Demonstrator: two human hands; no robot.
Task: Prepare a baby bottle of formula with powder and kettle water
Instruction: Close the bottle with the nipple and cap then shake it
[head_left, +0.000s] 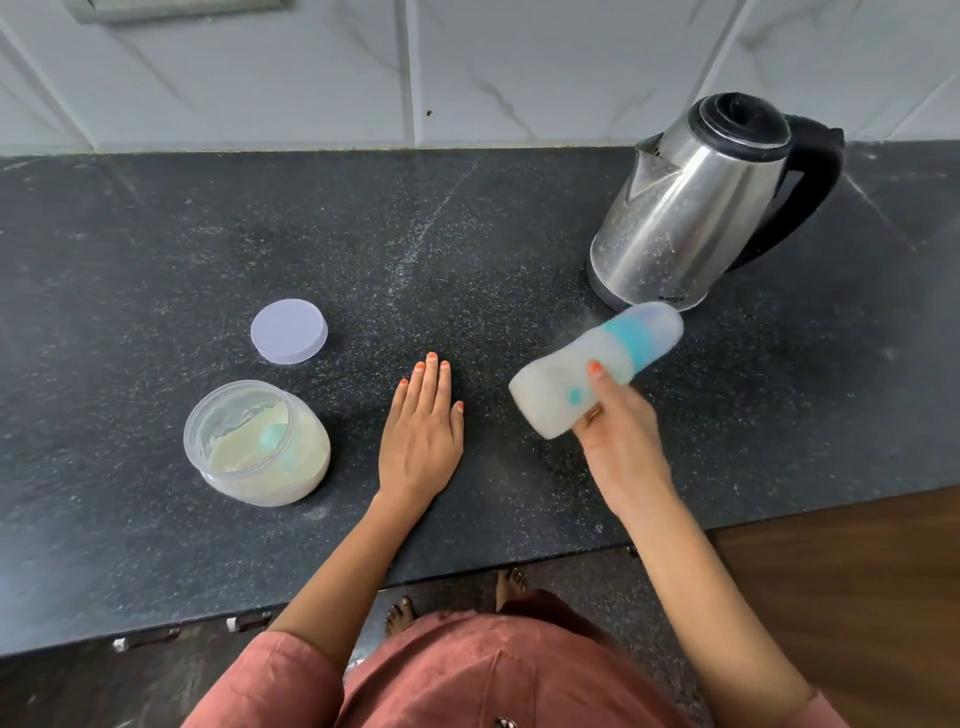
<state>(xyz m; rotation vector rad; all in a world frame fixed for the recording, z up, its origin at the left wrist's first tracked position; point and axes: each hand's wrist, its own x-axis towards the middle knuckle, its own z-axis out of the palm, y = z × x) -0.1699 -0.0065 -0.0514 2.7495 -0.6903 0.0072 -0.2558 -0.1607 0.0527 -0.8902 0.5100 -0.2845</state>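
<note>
My right grip (618, 431) is clamped round the lower body of the baby bottle (556, 395) and holds it tilted over the table (208, 234). Its capped, teal-collared top points to two o'clock, at the steel kettle (696, 208) just beyond. The bottle is motion-blurred, so I cannot read its teal marking, and the brand print low on the kettle is too small to make out. My left grip (422, 441) lies flat on the table, fingers straight, holding nothing. At nine o'clock from it stands the open powder jar (249, 467) with a teal scoop (275, 436) inside; the pale lid (289, 331) lies at eleven o'clock.
</note>
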